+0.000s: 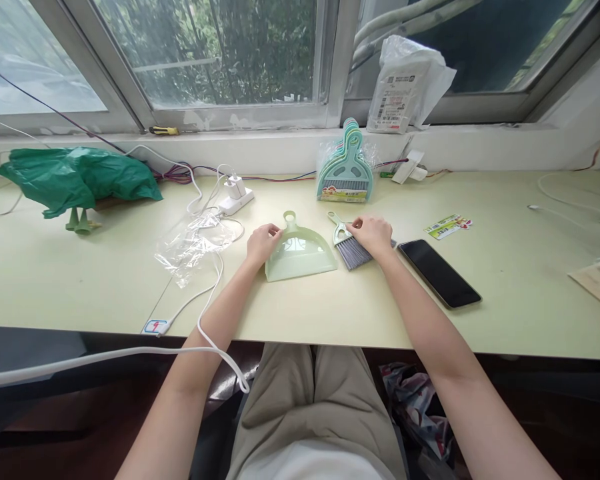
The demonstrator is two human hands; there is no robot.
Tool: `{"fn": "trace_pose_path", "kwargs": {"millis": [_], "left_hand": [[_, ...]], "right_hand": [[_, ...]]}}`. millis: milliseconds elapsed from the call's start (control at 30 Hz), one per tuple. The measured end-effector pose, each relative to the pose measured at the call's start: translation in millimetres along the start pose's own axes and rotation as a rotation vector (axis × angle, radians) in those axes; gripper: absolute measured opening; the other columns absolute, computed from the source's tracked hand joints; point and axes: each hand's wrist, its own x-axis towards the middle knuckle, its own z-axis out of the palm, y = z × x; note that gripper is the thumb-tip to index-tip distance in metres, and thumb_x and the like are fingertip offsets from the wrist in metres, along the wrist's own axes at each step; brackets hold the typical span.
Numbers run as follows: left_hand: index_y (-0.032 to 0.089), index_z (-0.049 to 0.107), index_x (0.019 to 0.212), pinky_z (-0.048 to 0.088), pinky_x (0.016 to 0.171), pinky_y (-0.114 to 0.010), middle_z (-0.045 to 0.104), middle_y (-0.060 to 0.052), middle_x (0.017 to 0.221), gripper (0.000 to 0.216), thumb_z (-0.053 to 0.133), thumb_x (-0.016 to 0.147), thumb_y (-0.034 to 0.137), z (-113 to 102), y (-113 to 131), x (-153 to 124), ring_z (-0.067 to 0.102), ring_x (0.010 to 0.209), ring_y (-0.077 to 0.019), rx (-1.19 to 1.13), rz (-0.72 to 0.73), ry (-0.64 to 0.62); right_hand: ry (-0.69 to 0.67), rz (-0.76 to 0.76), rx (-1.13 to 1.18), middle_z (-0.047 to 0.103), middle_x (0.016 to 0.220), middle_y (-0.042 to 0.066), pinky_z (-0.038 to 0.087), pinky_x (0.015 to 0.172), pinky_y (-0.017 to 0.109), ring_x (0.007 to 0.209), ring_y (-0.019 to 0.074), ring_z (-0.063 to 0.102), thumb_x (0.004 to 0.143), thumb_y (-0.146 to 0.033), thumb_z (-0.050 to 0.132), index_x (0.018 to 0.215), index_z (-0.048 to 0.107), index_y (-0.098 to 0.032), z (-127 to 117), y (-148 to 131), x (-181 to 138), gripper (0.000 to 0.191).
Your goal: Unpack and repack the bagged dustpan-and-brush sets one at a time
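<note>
A pale green dustpan (303, 250) lies on the table in front of me, its ringed handle pointing away. My left hand (265, 243) grips its left edge with fingers and thumb closed together. Right of the dustpan is a small hand brush (352, 254) with a light green body and grey bristles. My right hand (373, 235) is closed on the brush's body from the right side and covers part of it. Brush and dustpan lie apart, with a narrow gap between them.
Near my right forearm lies a black phone (440, 273), with a printed card (449, 227) beyond it. Packaged dustpan sets (347, 163) stand by the window. To the left are crumpled clear plastic (190, 247), a power strip (237, 202), white cables and a green bag (80, 177).
</note>
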Motion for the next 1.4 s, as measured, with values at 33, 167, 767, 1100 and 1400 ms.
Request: {"fn": "trace_pose_path", "kwargs": {"millis": [33,167,767,1100,1400], "left_hand": [[0.023,0.067,0.085,0.040,0.069,-0.030,0.071,-0.004,0.096,0.024,0.054,0.082,0.043,-0.6,0.7,-0.4,0.061,0.085,-0.0213,0.008,0.005,-0.005],[0.022,0.066,0.078,0.040,0.067,-0.030,0.071,-0.006,0.089,0.017,0.058,0.078,0.037,-2.4,1.1,-0.8,0.061,0.082,-0.0219,0.058,-0.004,0.009],[0.021,0.055,0.080,0.040,0.073,-0.032,0.063,-0.007,0.087,0.028,0.040,0.093,0.041,6.7,14.2,-12.9,0.058,0.083,-0.0221,0.188,0.285,-0.127],[0.020,0.061,0.096,0.041,0.084,-0.031,0.062,-0.006,0.096,0.022,0.041,0.090,0.015,16.2,26.7,-26.2,0.057,0.093,-0.0196,0.304,0.705,-0.167],[0.020,0.060,0.110,0.042,0.087,-0.036,0.060,-0.009,0.118,0.025,0.061,0.084,0.021,4.7,20.7,-18.8,0.053,0.107,-0.0242,0.398,0.775,0.115]], "right_hand": [[-0.014,-0.028,-0.024,0.070,0.098,0.012,0.038,0.078,0.037,0.097,0.0285,0.058,0.079,-0.050,0.057,0.084,0.072,-0.021,0.7,-2.1,-1.4,0.033],[-0.054,-0.085,-0.056,0.068,0.100,0.013,0.036,0.085,0.042,0.100,0.0298,0.055,0.073,-0.052,0.061,0.085,0.072,-0.019,2.4,-8.1,-5.1,0.036],[0.029,-0.235,0.187,0.067,0.103,0.008,0.037,0.087,0.037,0.103,0.0263,0.056,0.079,-0.036,0.060,0.087,0.066,-0.021,-0.2,-36.3,-18.8,0.018],[-0.036,-0.494,0.140,0.067,0.103,0.008,0.035,0.085,0.037,0.103,0.0263,0.056,0.082,-0.036,0.062,0.091,0.064,-0.020,-0.7,-53.4,-35.5,0.018],[-0.206,-0.618,0.279,0.069,0.095,0.002,0.039,0.081,0.032,0.092,0.0214,0.060,0.077,-0.034,0.068,0.083,0.065,-0.022,-9.4,-44.5,-27.5,0.014]]}}
